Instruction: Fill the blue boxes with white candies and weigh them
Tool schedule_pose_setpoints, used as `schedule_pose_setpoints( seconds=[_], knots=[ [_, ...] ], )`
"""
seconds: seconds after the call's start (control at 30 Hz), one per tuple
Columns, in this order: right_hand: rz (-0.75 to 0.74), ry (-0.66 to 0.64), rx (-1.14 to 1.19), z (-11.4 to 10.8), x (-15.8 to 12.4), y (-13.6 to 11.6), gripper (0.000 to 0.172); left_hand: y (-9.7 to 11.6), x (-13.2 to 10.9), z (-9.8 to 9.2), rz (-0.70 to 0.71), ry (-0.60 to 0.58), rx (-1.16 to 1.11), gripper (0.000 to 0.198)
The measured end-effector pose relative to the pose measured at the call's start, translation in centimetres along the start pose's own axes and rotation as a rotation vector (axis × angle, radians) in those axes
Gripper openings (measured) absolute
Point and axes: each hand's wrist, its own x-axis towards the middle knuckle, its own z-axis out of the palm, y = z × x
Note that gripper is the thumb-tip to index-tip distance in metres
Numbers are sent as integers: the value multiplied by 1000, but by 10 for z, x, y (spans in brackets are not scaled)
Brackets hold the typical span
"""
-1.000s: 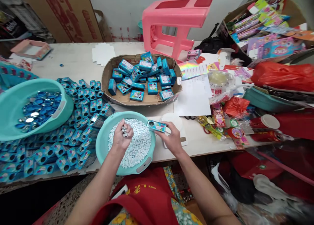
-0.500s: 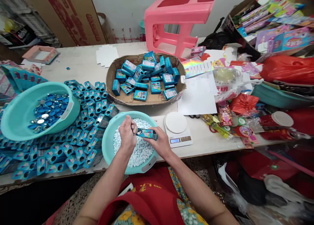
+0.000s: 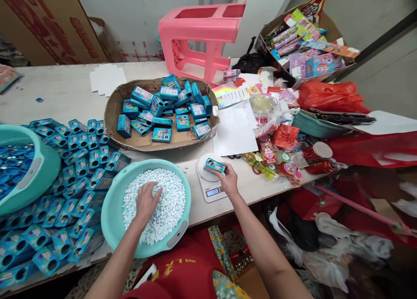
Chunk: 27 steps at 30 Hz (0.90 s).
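Note:
My right hand (image 3: 230, 180) grips a small blue candy tin (image 3: 214, 165) with a round hole in its top, holding it at the round plate of a white digital scale (image 3: 213, 190). Whether the tin's weight rests on the plate I cannot tell. Fingers spread, my left hand (image 3: 148, 200) lies over the pale candies (image 3: 169, 203) in a turquoise basin (image 3: 109, 212); its fingertips touch them. Several more blue tins (image 3: 87, 177) with holes stand to the left of this basin.
Behind the basin, a cut-down cardboard box (image 3: 130, 144) holds several blue tins. A second turquoise basin (image 3: 45, 160) with round blue caps stands at the left edge. A pink stool (image 3: 202, 34) lies at the back. White paper (image 3: 233, 138), packets and a red bag (image 3: 332, 99) crowd the right.
My right hand has carried the tin right, from over the basin to the scale. My left hand has left the tin and opened onto the candies. The view has turned right.

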Motion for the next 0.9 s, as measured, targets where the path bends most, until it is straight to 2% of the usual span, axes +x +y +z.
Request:
schedule_pose_setpoints(
  seconds=[0.17, 0.33, 0.47, 0.7, 0.9],
  knots=[
    [-51, 54, -64, -17, -6, 5, 60, -2, 7, -7, 64, 53, -36, 37],
    [68, 250, -103, -52, -28, 10, 48, 3, 10, -12, 4, 85, -86, 36],
    [82, 291, -142, -65, -36, 16, 46, 9, 11, -12, -7, 99, -123, 35],
    [40, 270, -124, -50, -26, 14, 46, 13, 11, -21, -72, 87, -183, 35],
    [-25, 144, -100, -22, -13, 5, 48, 7, 6, -30, -80, 70, -240, 36]
  ],
)
